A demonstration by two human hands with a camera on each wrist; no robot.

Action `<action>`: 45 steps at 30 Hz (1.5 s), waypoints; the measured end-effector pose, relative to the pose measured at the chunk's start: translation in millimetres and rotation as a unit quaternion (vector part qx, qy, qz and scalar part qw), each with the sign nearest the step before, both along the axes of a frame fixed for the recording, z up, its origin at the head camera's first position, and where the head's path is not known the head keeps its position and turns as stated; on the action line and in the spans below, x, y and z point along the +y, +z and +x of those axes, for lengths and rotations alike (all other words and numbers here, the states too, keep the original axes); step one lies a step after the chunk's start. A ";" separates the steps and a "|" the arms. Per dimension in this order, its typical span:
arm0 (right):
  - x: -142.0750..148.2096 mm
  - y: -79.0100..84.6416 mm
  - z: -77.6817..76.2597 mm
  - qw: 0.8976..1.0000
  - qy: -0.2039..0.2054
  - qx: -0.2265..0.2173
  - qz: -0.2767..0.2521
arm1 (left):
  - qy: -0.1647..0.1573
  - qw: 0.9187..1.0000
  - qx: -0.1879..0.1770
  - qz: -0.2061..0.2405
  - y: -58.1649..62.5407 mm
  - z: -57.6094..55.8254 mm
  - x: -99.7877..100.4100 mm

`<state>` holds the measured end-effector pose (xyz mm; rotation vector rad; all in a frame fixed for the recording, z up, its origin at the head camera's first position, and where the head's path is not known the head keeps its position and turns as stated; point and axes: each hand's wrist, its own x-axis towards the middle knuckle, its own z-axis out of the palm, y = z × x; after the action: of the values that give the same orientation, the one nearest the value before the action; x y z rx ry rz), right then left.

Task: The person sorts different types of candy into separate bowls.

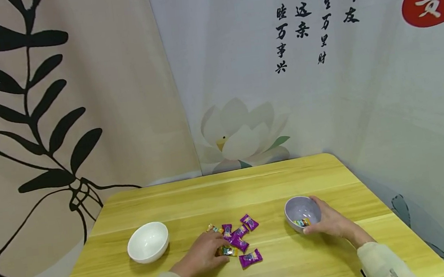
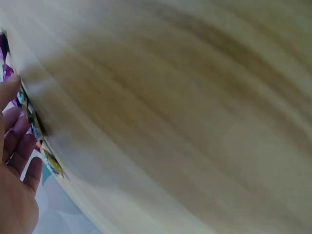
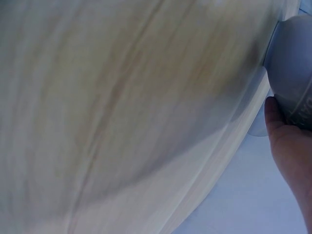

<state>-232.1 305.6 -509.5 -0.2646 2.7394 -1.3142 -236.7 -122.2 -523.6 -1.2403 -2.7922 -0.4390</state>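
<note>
My left hand point(image 1: 205, 255) is low over a loose pile of wrapped candies, its thumb and fingers spread around a yellow-and-black wrapped candy point(image 1: 227, 251). In the left wrist view the fingers point(image 2: 22, 146) are slightly bent and apart from the thumb, with candy wrappers beyond them. Several purple wrapped candies point(image 1: 240, 244) lie just right of this hand, and another yellow candy point(image 1: 214, 228) is past its knuckles. On the right, my right hand point(image 1: 332, 220) grips the side of a greyish-purple bowl point(image 1: 299, 206), thumb at the near rim. One yellow candy point(image 1: 301, 222) lies inside that bowl.
A white bowl point(image 1: 148, 243) stands left of the left hand. The wooden table point(image 1: 227, 187) has rounded far corners. Behind it hangs a printed cloth point(image 1: 230, 65) with a lotus and black characters, beside a cloth with dark leaves point(image 1: 58, 128).
</note>
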 end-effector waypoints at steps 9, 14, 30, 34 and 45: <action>2.7 2.0 1.0 1.000 -0.006 -0.005 0.005 | 0.000 1.000 0.018 -0.001 -4.6 1.6 -0.3; 2.0 0.0 -0.5 1.000 -0.002 -0.007 0.004 | 0.017 0.999 0.026 -0.014 -1.6 4.4 1.4; -1.1 -1.0 -0.2 1.000 0.000 -0.003 0.002 | 0.049 0.998 0.001 0.030 0.8 6.0 -4.2; 0.1 -1.3 1.4 1.000 -0.003 -0.009 -0.001 | 0.048 0.998 0.000 0.040 6.5 4.1 -2.5; 0.8 -1.7 0.1 1.000 -0.007 -0.019 0.000 | 0.047 0.997 0.017 0.052 25.1 -6.4 21.2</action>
<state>-232.1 306.4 -511.2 -0.2197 2.7152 -1.3076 -243.1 -100.9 -498.5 -1.0816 -2.7452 -0.5434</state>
